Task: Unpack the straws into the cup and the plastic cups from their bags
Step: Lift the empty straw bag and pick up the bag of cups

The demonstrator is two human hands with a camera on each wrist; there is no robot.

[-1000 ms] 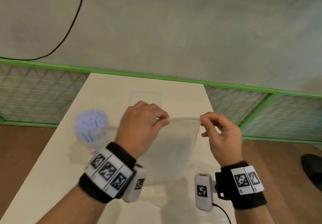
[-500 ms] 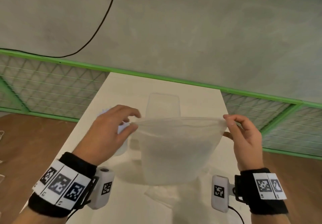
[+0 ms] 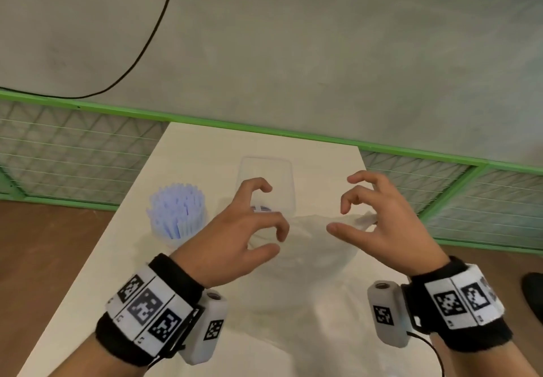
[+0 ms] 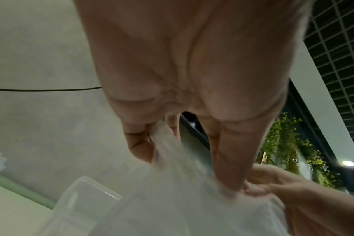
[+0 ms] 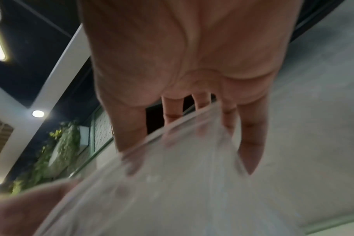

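Observation:
Both hands hover over the cream table (image 3: 205, 153) with fingers spread and loosely curled, holding nothing. My left hand (image 3: 271, 218) and right hand (image 3: 338, 218) face each other across a small gap. The translucent white bag (image 3: 314, 247) sags on the table just beneath and between them. Its blurred film (image 4: 182, 199) brushes my left fingers (image 4: 139, 143) in the left wrist view. In the right wrist view the bag's rim (image 5: 182, 183) crosses below my fingers. A clear plastic cup (image 3: 266, 171) stands behind my left hand. To the left stands a cup of pale blue straws (image 3: 177, 215).
A green-framed mesh fence (image 3: 293, 133) runs behind the table's far edge, with a grey wall and a black cable (image 3: 152, 33) above. Brown floor lies on both sides. A dark object (image 3: 533, 291) sits at the right edge.
Both hands were pinching the bag's top edge and stretching it wide in the air. They have let go, come closer together and spread their fingers, and the bag has dropped to the table.

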